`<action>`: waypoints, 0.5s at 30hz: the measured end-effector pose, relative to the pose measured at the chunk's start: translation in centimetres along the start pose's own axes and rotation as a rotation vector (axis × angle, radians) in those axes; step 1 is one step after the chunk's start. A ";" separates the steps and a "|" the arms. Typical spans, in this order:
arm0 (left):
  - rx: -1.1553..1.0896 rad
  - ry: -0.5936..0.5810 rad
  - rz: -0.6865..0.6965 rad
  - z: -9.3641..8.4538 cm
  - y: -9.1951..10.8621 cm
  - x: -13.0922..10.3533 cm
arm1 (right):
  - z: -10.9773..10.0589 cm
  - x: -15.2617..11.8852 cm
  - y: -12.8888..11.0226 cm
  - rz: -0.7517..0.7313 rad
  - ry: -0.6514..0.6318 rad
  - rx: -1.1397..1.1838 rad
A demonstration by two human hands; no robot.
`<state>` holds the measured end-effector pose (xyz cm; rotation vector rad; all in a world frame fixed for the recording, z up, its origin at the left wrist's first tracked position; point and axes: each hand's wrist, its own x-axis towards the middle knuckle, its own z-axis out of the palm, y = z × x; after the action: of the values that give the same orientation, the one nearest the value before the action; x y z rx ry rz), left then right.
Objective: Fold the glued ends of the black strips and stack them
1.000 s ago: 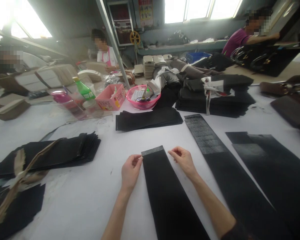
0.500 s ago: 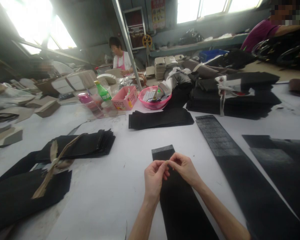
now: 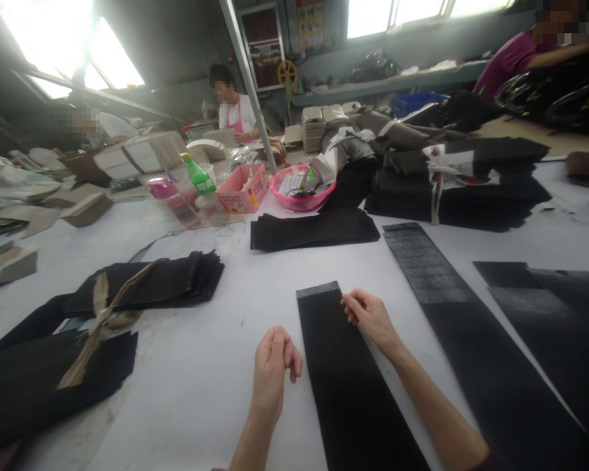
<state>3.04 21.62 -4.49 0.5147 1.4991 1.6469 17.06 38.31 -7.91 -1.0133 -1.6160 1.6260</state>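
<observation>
A long black strip (image 3: pixel 353 373) of sheet material lies on the white table before me, with a greyer, shinier band across its far end. My right hand (image 3: pixel 370 317) is closed in a pinch at the strip's right edge, just below that band. Whatever sits between its fingertips is too small to name. To the left of the strip, over bare white surface, is my left hand (image 3: pixel 276 356), apart from the strip. Its fingers are curled in and pressed together, and their inner side is hidden.
More black strips (image 3: pixel 451 327) lie to the right. Stacked black pieces (image 3: pixel 314 232) lie ahead, and a tied black bundle (image 3: pixel 142 284) is at left. Farther back are a pink basket (image 3: pixel 302 199), a pink box (image 3: pixel 244 190) and a green bottle (image 3: pixel 199 175). Other people work behind.
My hands were together over the strip, fingertips meeting. The left has moved left and toward me, off the strip; the right has shifted slightly right and away, to the strip's edge.
</observation>
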 end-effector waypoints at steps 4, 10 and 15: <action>0.162 0.073 -0.018 -3.5 0.8 -1.4 | -0.1 0.1 0.3 0.022 0.006 0.019; 0.387 0.218 -0.048 -8.8 2.0 -4.6 | -0.4 0.3 0.6 0.013 0.030 -0.045; 0.638 0.320 -0.199 -13.8 1.8 -9.5 | -0.4 0.4 0.6 0.026 0.021 -0.061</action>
<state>-2.57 5.81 -3.46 0.4259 2.2512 1.1098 17.24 38.87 -8.58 -1.0832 -1.6536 1.5863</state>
